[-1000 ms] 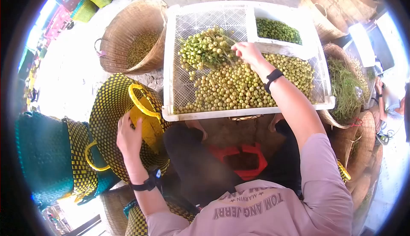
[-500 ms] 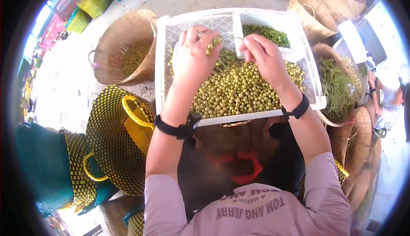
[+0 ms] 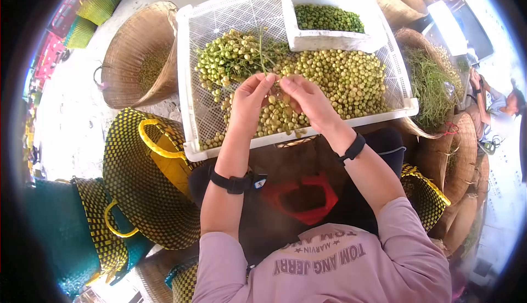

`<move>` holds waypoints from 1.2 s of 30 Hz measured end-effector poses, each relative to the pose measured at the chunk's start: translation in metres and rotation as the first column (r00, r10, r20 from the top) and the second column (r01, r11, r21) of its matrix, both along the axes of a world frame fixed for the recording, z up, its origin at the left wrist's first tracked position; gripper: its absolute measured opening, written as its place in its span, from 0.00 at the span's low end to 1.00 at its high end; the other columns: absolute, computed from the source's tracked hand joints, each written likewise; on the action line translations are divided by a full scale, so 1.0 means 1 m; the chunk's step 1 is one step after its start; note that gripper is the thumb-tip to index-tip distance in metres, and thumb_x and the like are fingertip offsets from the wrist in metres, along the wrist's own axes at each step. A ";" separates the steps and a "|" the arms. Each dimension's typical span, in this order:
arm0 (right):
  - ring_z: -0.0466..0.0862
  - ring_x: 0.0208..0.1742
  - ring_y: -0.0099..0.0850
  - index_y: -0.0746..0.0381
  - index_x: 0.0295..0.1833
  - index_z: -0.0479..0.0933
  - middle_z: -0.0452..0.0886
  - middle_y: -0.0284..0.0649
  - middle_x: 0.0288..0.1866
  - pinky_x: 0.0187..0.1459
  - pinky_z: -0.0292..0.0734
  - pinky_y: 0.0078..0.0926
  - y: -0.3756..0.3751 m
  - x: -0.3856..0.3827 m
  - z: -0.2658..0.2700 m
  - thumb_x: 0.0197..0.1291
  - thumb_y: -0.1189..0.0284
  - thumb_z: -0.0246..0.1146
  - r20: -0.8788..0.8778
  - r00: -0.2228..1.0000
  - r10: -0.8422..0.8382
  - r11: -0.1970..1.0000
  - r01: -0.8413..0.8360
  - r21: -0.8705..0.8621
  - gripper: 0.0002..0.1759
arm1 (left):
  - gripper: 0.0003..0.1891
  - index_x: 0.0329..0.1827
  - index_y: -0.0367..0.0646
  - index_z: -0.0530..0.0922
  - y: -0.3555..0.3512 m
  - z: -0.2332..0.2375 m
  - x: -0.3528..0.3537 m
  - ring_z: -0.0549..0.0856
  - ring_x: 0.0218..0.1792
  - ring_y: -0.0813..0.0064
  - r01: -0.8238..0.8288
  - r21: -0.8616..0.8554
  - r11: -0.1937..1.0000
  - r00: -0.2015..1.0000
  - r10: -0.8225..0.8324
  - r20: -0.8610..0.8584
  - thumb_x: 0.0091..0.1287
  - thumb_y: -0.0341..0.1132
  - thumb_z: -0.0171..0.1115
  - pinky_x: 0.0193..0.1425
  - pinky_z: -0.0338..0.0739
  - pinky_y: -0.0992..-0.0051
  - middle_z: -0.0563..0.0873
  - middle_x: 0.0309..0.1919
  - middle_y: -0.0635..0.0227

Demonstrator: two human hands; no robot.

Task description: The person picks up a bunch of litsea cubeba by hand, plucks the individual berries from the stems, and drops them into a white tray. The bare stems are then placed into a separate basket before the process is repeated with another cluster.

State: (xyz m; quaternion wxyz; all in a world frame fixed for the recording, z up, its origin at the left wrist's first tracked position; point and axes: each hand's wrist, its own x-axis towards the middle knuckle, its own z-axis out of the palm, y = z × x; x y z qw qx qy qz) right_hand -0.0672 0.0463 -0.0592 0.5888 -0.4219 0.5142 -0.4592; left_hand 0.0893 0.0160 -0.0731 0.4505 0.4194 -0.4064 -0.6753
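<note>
My left hand (image 3: pixel 252 99) is closed in a pinch on a thin green stem (image 3: pixel 262 56) that points up and away over the tray. Close beside it, my right hand (image 3: pixel 308 101) pinches near the stem's lower end, where small round fruits hang partly hidden between the hands. Both hands are above the near part of a white perforated tray (image 3: pixel 189 83). Loose yellow-green fruits (image 3: pixel 340 80) cover its middle and right. A heap of fruits on stems (image 3: pixel 230 56) lies at its left. The white box (image 3: pixel 329 40) at the back holds small green fruits (image 3: pixel 329 17).
A wicker basket (image 3: pixel 123 56) stands left of the tray, above a yellow-black woven basket (image 3: pixel 137 177). Another basket with green stalks (image 3: pixel 428 89) is at the right. A red object (image 3: pixel 324 198) lies below the tray. Another person (image 3: pixel 499 105) is at the far right.
Both hands have come back toward me and together, meeting at the stem. The heap on stems and the white box are now uncovered. The view has shifted, so the tray appears farther left.
</note>
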 end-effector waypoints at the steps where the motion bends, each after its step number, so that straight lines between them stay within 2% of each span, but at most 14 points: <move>1: 0.68 0.26 0.12 0.58 0.43 0.76 0.73 0.26 0.30 0.23 0.61 0.13 0.001 0.003 0.002 0.68 0.58 0.57 0.088 0.996 0.035 0.999 -0.035 0.000 0.14 | 0.08 0.43 0.50 0.82 0.001 -0.004 -0.001 0.77 0.33 0.92 -0.002 0.009 1.000 1.000 0.002 -0.012 0.69 0.41 0.62 0.37 0.71 0.88 0.84 0.37 0.82; 3: 0.68 0.27 0.12 0.57 0.42 0.75 0.72 0.25 0.31 0.24 0.62 0.13 0.000 0.004 -0.003 0.67 0.61 0.60 0.173 0.982 0.070 0.997 -0.072 0.005 0.10 | 0.08 0.43 0.49 0.81 0.003 -0.008 -0.002 0.79 0.34 0.90 -0.022 0.002 1.000 0.999 0.022 -0.036 0.69 0.41 0.61 0.38 0.74 0.86 0.83 0.38 0.81; 6: 0.70 0.29 0.15 0.53 0.41 0.73 0.73 0.23 0.31 0.27 0.66 0.15 -0.003 0.006 -0.007 0.65 0.67 0.61 0.533 0.845 -0.038 0.983 -0.066 0.174 0.04 | 0.08 0.45 0.46 0.80 0.005 -0.007 -0.003 0.81 0.33 0.87 -0.043 0.039 0.998 0.989 0.048 -0.138 0.71 0.39 0.59 0.36 0.78 0.82 0.83 0.36 0.79; 11: 0.71 0.28 0.15 0.54 0.43 0.74 0.76 0.26 0.32 0.28 0.65 0.14 -0.007 0.012 -0.014 0.68 0.67 0.57 0.618 0.768 -0.168 0.962 -0.010 0.274 0.04 | 0.10 0.43 0.42 0.81 -0.004 -0.009 0.002 0.79 0.27 0.86 -0.158 0.168 0.973 0.941 0.200 -0.273 0.69 0.39 0.61 0.30 0.76 0.84 0.81 0.28 0.76; 15: 0.69 0.26 0.16 0.56 0.44 0.74 0.75 0.28 0.30 0.26 0.61 0.12 -0.007 0.017 -0.014 0.70 0.60 0.54 0.527 0.843 -0.112 0.984 0.021 0.176 0.11 | 0.09 0.40 0.42 0.82 -0.010 -0.001 0.009 0.79 0.28 0.86 -0.261 0.117 0.958 0.935 0.281 -0.216 0.67 0.38 0.64 0.30 0.77 0.84 0.82 0.29 0.76; 17: 0.66 0.25 0.14 0.60 0.45 0.74 0.73 0.27 0.29 0.26 0.59 0.13 -0.006 0.023 -0.014 0.69 0.59 0.56 0.232 0.972 -0.036 0.998 0.025 0.051 0.14 | 0.09 0.40 0.42 0.82 -0.011 0.000 0.008 0.80 0.29 0.86 -0.307 0.084 0.948 0.932 0.318 -0.175 0.66 0.38 0.65 0.31 0.77 0.83 0.82 0.29 0.76; 18: 0.66 0.25 0.14 0.60 0.45 0.74 0.73 0.27 0.29 0.26 0.59 0.13 -0.006 0.026 -0.015 0.69 0.59 0.56 0.229 0.973 -0.036 0.998 0.024 0.052 0.14 | 0.09 0.39 0.42 0.82 -0.011 0.001 0.008 0.80 0.30 0.87 -0.305 0.059 0.951 0.941 0.310 -0.136 0.65 0.38 0.66 0.31 0.77 0.83 0.83 0.30 0.76; 21: 0.62 0.25 0.11 0.61 0.43 0.77 0.67 0.22 0.27 0.24 0.56 0.14 -0.008 0.034 -0.015 0.68 0.60 0.59 -0.115 0.991 -0.064 0.983 0.042 -0.179 0.14 | 0.09 0.38 0.42 0.82 -0.012 -0.002 0.008 0.79 0.30 0.88 -0.308 0.029 0.951 0.945 0.310 -0.108 0.65 0.39 0.67 0.30 0.77 0.83 0.83 0.30 0.75; 23: 0.63 0.25 0.11 0.60 0.41 0.77 0.71 0.24 0.29 0.24 0.57 0.13 -0.005 0.030 -0.012 0.69 0.63 0.56 0.081 0.994 -0.078 0.996 0.081 -0.044 0.12 | 0.09 0.37 0.43 0.82 -0.015 -0.005 0.010 0.79 0.30 0.88 -0.337 0.063 0.939 0.932 0.343 -0.121 0.65 0.39 0.67 0.30 0.77 0.83 0.83 0.30 0.76; 25: 0.62 0.23 0.12 0.59 0.43 0.77 0.72 0.25 0.30 0.23 0.57 0.12 -0.002 0.029 -0.016 0.69 0.62 0.56 0.217 0.971 -0.097 0.992 0.112 -0.056 0.12 | 0.09 0.35 0.43 0.81 -0.017 -0.006 0.013 0.78 0.30 0.89 -0.362 0.103 0.926 0.916 0.374 -0.142 0.65 0.39 0.67 0.29 0.76 0.83 0.82 0.30 0.77; 29: 0.62 0.22 0.11 0.58 0.45 0.76 0.72 0.25 0.29 0.23 0.56 0.11 0.003 0.029 -0.027 0.68 0.60 0.57 0.339 0.940 -0.025 0.998 0.041 -0.040 0.13 | 0.08 0.32 0.45 0.80 -0.020 -0.009 0.013 0.76 0.28 0.90 -0.438 0.089 0.894 0.879 0.447 -0.163 0.64 0.37 0.68 0.27 0.74 0.84 0.81 0.29 0.79; 33: 0.67 0.24 0.13 0.61 0.46 0.75 0.75 0.26 0.30 0.23 0.60 0.16 0.005 0.047 -0.026 0.67 0.54 0.59 0.083 0.997 0.005 0.995 -0.013 0.099 0.19 | 0.09 0.32 0.42 0.80 -0.020 -0.014 0.006 0.73 0.23 0.90 -0.489 -0.051 0.871 0.866 0.478 -0.149 0.65 0.37 0.67 0.24 0.69 0.86 0.80 0.24 0.78; 35: 0.69 0.23 0.16 0.64 0.44 0.76 0.74 0.27 0.28 0.24 0.61 0.19 0.000 0.052 -0.033 0.67 0.54 0.59 -0.189 0.982 0.019 0.996 -0.035 -0.079 0.21 | 0.09 0.32 0.41 0.80 -0.019 -0.014 0.006 0.73 0.21 0.90 -0.490 -0.092 0.867 0.870 0.479 -0.120 0.65 0.36 0.67 0.23 0.68 0.86 0.80 0.24 0.78; 36: 0.72 0.23 0.24 0.66 0.43 0.75 0.76 0.33 0.25 0.26 0.63 0.25 0.001 0.055 -0.030 0.68 0.55 0.57 -0.330 0.943 -0.037 0.981 -0.029 -0.194 0.21 | 0.09 0.33 0.40 0.80 -0.016 -0.009 0.007 0.73 0.21 0.90 -0.473 -0.059 0.879 0.878 0.465 -0.112 0.65 0.36 0.67 0.22 0.68 0.86 0.80 0.24 0.77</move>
